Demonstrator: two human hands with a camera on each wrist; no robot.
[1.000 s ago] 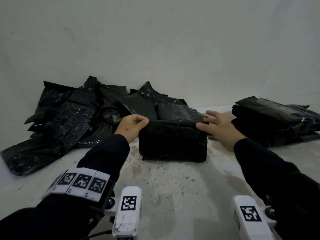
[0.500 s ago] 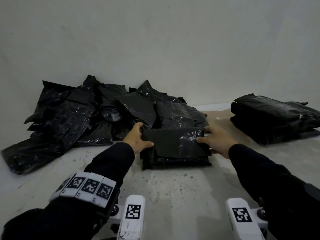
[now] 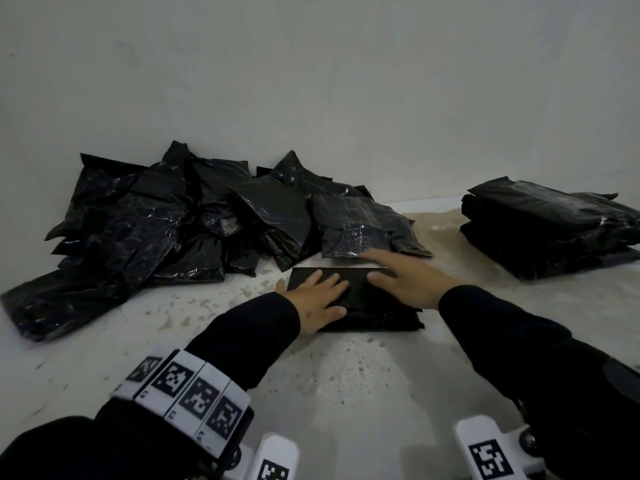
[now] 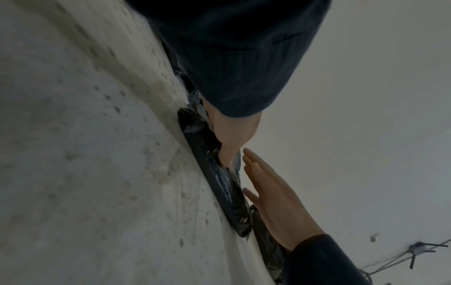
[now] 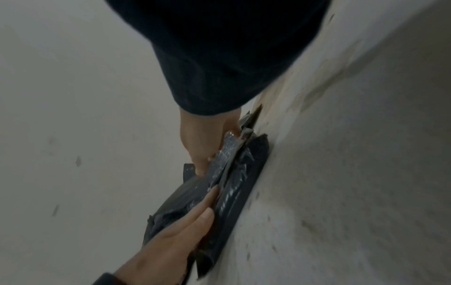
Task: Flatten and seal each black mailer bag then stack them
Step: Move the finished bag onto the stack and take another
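You are pressing a flat rectangular black plastic mailer bag down onto the speckled pale worktop, directly in front of you, between a loose heap of crumpled black mailer bags to the left rear and a neat stack of flattened black mailer bags to the right. Your left hand is lying palm-down on the bag's left half with its fingers straight and spread; it is gripping nothing. Your right hand is reaching over the bag's right and far edge with its fingers extended and close together, also holding nothing; the left wrist view suggests they are slightly clear of the plastic, though contact cannot be confirmed. The folded flap is lying across the top face, so the sealing step appears to be in hand. The next move is likely calling for a firm sweep along the flap to bond it, followed by a grip at both ends to carry the bag rightward onto the stack.
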